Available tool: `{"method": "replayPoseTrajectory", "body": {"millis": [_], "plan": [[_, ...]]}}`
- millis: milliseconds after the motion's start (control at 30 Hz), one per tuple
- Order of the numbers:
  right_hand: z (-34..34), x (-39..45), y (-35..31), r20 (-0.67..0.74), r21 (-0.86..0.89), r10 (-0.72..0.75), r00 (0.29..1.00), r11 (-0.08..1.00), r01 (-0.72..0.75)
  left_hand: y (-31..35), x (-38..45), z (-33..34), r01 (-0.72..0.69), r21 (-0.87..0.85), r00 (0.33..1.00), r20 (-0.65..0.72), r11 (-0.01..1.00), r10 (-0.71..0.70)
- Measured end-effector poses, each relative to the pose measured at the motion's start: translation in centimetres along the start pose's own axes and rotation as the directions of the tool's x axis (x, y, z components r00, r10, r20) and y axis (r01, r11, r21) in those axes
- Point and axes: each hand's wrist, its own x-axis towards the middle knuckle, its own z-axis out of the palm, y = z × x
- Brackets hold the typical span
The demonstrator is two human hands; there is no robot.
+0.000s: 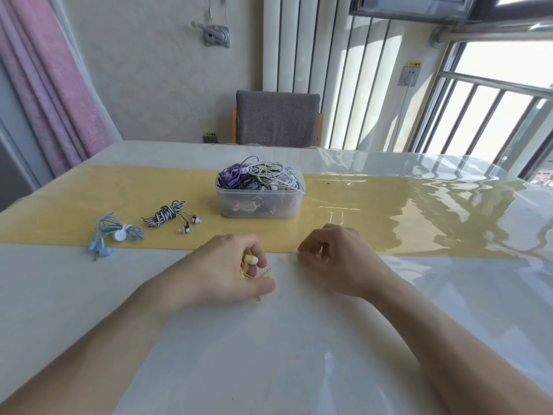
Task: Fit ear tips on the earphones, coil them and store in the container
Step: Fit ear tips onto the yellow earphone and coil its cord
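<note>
Left hand (236, 269) grips the bunched yellow earphones (250, 266), fingers curled round the cord. One earbud with a pale ear tip (253, 260) pokes out between the fingertips, and the jack plug (268, 271) sticks out toward 3 o'clock.

Right hand (329, 259) sits just beside it at 3 o'clock, fingers curled. It seems to pinch something small and whitish at its fingertips (299, 251), probably a loose ear tip; too small to confirm.

Key relation: the bud in the left hand faces roughly 3 o'clock, toward the right fingertips, with only a short gap between them. My read is the fitting step, second tip going on; the right hand closes the gap while the left steadies the bud.

Container (259, 199) is at 12 o'clock from the hands, on the yellow runner (344, 223), heaped with coiled earphones. A striped black-white set (167, 215) and a blue set (115, 233) lie on the table (269, 339) at 10 o'clock, well apart from the hands.
</note>
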Motion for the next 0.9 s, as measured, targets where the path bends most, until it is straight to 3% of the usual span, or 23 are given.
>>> {"method": "replayPoseTrajectory", "body": {"millis": [133, 233, 367, 500, 667, 800, 900], "plan": [[0.6, 0.8, -0.5, -0.031, 0.008, 0.050, 0.998, 0.999, -0.050, -0.2, -0.3, -0.3, -0.071, -0.005, 0.997, 0.028, 0.997, 0.071], [0.7, 1.1, -0.7, -0.023, -0.003, 0.076, 0.997, 0.997, -0.076, 0.0, -0.2, 0.0, -0.092, -0.104, 0.995, 0.023, 0.990, 0.095], [0.3, 1.1, -0.6, 0.008, 0.015, 0.055, 0.998, 0.998, -0.055, -0.3, 0.4, 0.1, -0.119, -0.099, 0.991, -0.072, 0.988, 0.112], [0.5, 1.0, -0.4, -0.021, 0.088, 0.094, 0.995, 0.992, -0.092, -0.1, 0.8, 0.0, -0.087, -0.337, 0.991, -0.128, 0.937, 0.046], [0.0, 0.8, -0.6, -0.129, 0.479, 0.258, 0.958, 0.862, -0.167, 0.4, 1.0, 0.5, 0.075, -0.773, 0.991, -0.012, 0.629, -0.133], [-0.6, -0.3, -1.6, -0.088, 0.766, 0.239, 0.967, 0.637, -0.087, 1.2, 0.8, 0.7, 0.119, -0.930, 0.992, 0.094, 0.347, -0.088], [-0.6, -0.8, -2.7, -0.048, 0.856, 0.172, 0.984, 0.515, -0.048, 1.7, 0.6, 0.5, 0.167, -0.948, 0.985, 0.170, 0.269, -0.015]]}}
